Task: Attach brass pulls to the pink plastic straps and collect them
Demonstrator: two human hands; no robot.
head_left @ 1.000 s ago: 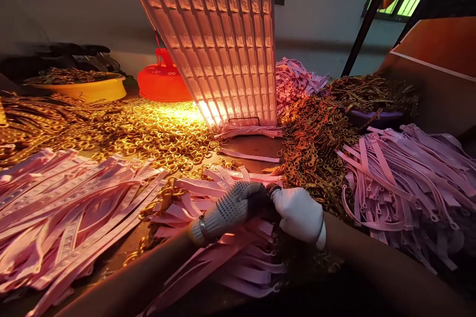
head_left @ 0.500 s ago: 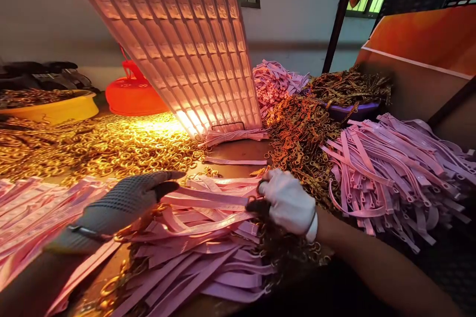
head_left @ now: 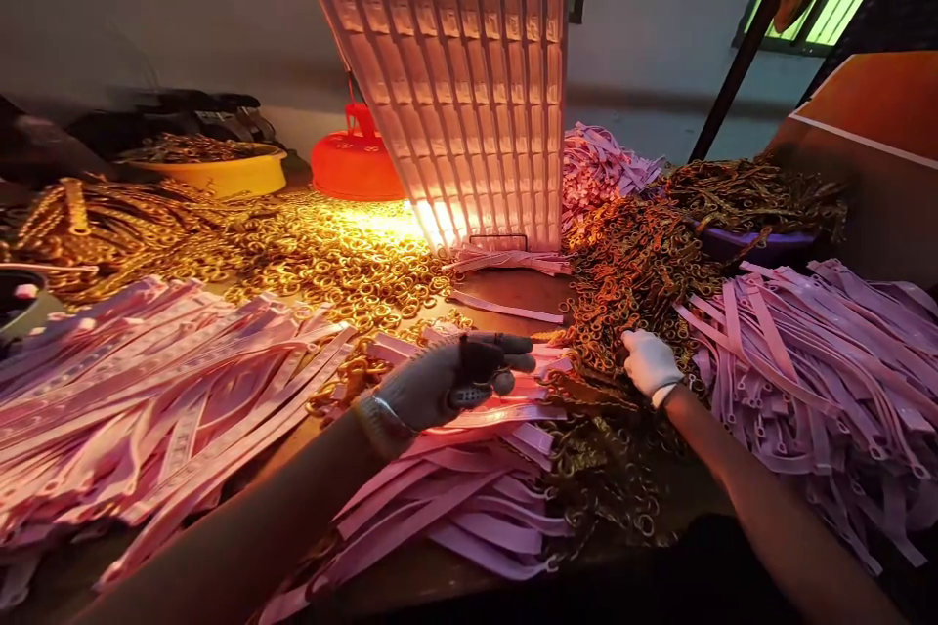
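My left hand [head_left: 458,379], in a grey glove with dark finger parts, hovers over the middle heap of pink straps [head_left: 469,488]. Its fingers stretch rightward, partly bent and apart, with nothing visible in them. To the right, my right hand [head_left: 651,366], in a white glove with dark fingertips, rests at the heap of brass-coloured clasps and chains [head_left: 622,278]. Its fingers are curled and closed toward the metal pieces; what they hold, if anything, is hidden. A single pink strap [head_left: 505,306] lies on the table beyond my left hand.
Big piles of pink straps lie left [head_left: 183,391] and right [head_left: 821,361]. Gold rings [head_left: 344,264] spread under a red lamp [head_left: 356,156]. A ribbed panel [head_left: 469,88] stands upright behind a small strap bundle [head_left: 513,260]. Farther back are a yellow basin [head_left: 241,174] and a purple basin [head_left: 758,242].
The view has swung left. My right hand has left the strap it gripped and reached forward right to the metal heap. My left hand has moved right over the middle straps.
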